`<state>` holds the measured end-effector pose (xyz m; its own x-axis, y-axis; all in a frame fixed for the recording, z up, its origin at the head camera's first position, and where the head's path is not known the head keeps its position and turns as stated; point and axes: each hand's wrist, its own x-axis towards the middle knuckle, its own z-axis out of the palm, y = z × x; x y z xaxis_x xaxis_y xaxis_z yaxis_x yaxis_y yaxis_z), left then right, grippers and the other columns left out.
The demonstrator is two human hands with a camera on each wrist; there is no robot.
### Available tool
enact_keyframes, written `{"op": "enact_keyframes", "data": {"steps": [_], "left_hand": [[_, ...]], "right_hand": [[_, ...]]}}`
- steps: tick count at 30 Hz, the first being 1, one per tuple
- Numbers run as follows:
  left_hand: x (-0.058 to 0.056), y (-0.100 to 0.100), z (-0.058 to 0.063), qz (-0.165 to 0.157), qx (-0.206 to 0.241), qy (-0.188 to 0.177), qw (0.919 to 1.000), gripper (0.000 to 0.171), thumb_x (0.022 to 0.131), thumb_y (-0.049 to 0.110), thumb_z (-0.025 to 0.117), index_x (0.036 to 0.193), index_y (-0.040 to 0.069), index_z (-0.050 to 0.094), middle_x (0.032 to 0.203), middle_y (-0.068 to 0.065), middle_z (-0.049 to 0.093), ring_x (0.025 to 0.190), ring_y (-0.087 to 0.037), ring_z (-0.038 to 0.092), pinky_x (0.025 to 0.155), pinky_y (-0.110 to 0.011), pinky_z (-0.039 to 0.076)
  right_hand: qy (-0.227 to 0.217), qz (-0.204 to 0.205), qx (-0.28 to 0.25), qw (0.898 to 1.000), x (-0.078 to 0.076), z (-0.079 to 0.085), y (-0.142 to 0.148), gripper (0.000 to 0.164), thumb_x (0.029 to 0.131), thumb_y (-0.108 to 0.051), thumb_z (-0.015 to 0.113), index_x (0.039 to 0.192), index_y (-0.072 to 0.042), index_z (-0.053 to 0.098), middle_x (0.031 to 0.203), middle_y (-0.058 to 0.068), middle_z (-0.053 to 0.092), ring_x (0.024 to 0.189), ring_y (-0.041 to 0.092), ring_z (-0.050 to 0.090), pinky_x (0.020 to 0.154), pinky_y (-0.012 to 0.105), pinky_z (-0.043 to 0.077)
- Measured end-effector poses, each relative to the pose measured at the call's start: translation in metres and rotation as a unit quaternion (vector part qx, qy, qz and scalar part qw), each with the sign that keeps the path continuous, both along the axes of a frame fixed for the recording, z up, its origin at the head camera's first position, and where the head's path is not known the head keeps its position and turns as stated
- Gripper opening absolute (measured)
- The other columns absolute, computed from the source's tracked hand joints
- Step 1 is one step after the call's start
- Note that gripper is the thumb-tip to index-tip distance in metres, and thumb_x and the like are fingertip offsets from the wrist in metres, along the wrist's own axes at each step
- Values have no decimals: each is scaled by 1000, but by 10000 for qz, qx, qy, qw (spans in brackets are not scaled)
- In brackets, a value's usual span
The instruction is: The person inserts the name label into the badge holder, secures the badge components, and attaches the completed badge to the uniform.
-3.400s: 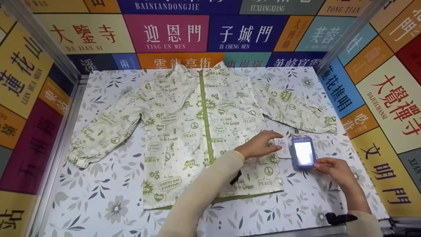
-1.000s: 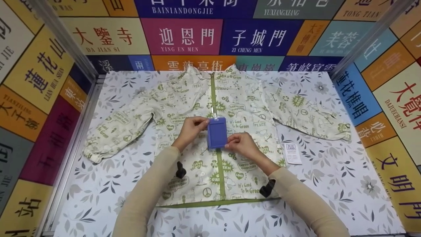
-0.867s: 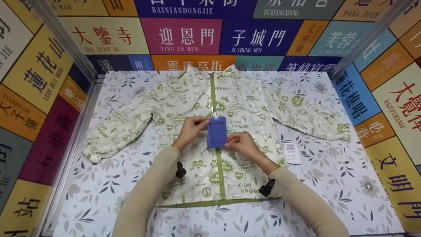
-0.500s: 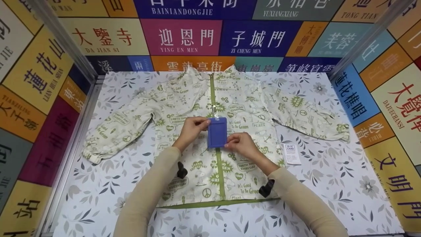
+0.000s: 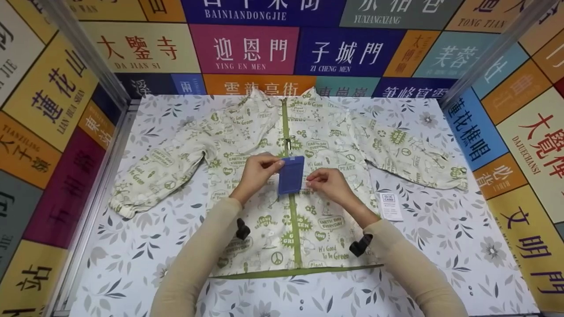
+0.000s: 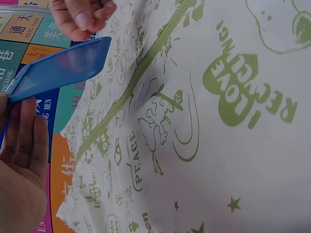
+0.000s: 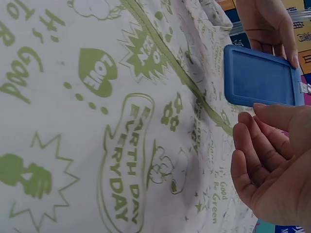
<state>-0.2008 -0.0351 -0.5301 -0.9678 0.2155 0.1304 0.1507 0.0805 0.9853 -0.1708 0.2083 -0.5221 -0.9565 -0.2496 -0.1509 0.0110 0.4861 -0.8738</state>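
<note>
A blue badge holder [image 5: 291,176] hangs raised over the middle of the patterned zip jacket [image 5: 255,235]. My left hand [image 5: 257,173] pinches its upper left corner between thumb and fingers. A small clip [image 7: 304,88] shows at its top end in the right wrist view. Just off the holder's right edge is my right hand [image 5: 331,188], fingers loosely bent and holding nothing; a small gap shows in the head view. In the left wrist view the holder [image 6: 63,68] appears tilted above the jacket.
The jacket lies flat, sleeves spread, on a floral-printed table [image 5: 440,246]. A white printed card [image 5: 390,207] lies right of the jacket. Colourful sign-printed panels [image 5: 244,48] stand behind and at both sides, with metal frame posts [image 5: 83,57] in the corners.
The badge holder came from the table's right side to over the jacket, its blue back now showing. Within the last half second the right hand let go of its edge and the holder tilted.
</note>
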Motion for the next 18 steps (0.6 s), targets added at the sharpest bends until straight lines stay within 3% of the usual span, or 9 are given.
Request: {"op": "enact_keyframes", "data": {"steps": [3, 8, 13, 18], "left_hand": [[1, 0, 2, 128, -196, 308, 9993, 15, 91, 22, 72, 95, 11, 80, 87, -12, 70, 72, -17, 66, 70, -26, 59], [5, 1, 6, 264, -655, 851, 9939, 15, 92, 27, 71, 98, 17, 81, 86, -4, 71, 71, -9, 62, 66, -23, 54], [7, 3, 6, 218, -864, 1035, 9906, 16, 93, 28, 70, 100, 18, 80, 87, -1, 72, 74, -9, 65, 69, -24, 56], [8, 6, 5, 222, -929, 1246, 9876, 15, 93, 24, 70, 99, 15, 80, 86, -3, 72, 75, -11, 67, 71, -25, 58]], "right_hand": [[80, -64, -101, 9999, -7, 10, 1, 22, 94, -13, 67, 107, 4, 71, 98, 25, 73, 89, 47, 66, 74, 40, 58], [369, -214, -323, 9986, -19, 23, 1, 21, 92, -20, 71, 103, -3, 74, 92, 16, 74, 81, 34, 69, 73, 33, 57], [434, -219, -421, 9979, -28, 38, -5, 24, 90, -24, 73, 105, -5, 73, 89, 6, 74, 76, 20, 68, 70, 26, 56], [446, -215, -268, 9984, -36, 50, -14, 29, 88, -31, 76, 106, -9, 72, 86, 2, 72, 83, 31, 68, 69, 27, 56]]}}
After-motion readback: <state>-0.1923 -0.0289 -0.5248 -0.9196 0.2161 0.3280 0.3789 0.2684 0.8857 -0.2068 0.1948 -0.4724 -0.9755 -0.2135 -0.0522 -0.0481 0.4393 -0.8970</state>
